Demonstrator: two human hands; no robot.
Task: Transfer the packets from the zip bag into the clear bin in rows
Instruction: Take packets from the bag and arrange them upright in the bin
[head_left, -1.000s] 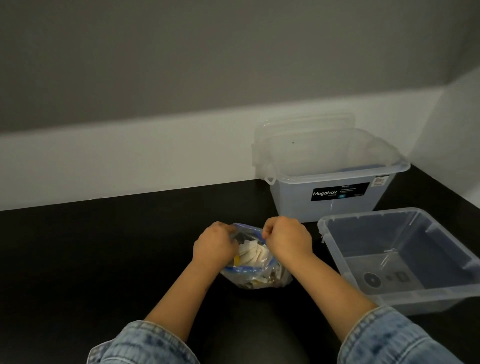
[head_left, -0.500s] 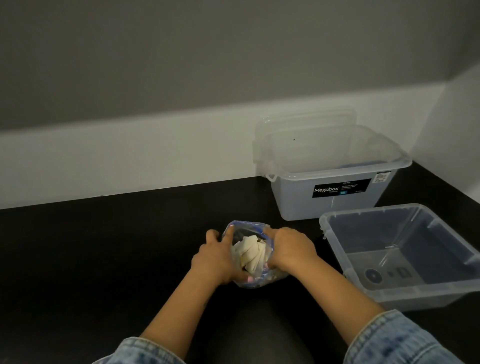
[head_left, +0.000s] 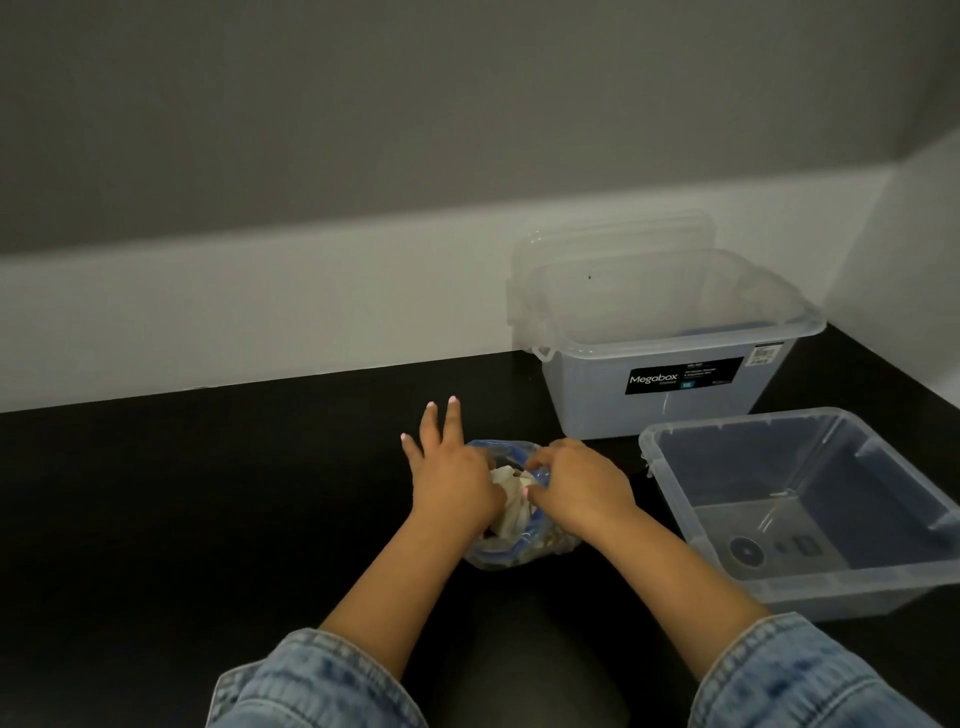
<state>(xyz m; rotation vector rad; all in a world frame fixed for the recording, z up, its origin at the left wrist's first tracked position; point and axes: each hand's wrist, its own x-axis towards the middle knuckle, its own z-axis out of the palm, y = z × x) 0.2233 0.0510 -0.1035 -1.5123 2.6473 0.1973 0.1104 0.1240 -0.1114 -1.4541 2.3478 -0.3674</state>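
Zip bag near front edge of black desk, mouth open, white packets visible inside. Left hand at bag's left lip, three fingers straight and spread; thumb hidden. Right hand pinching right lip, fingers curled. Clear bin just right of bag. Labelled bin at back right corner.

Zip bag lies left of clear bin.
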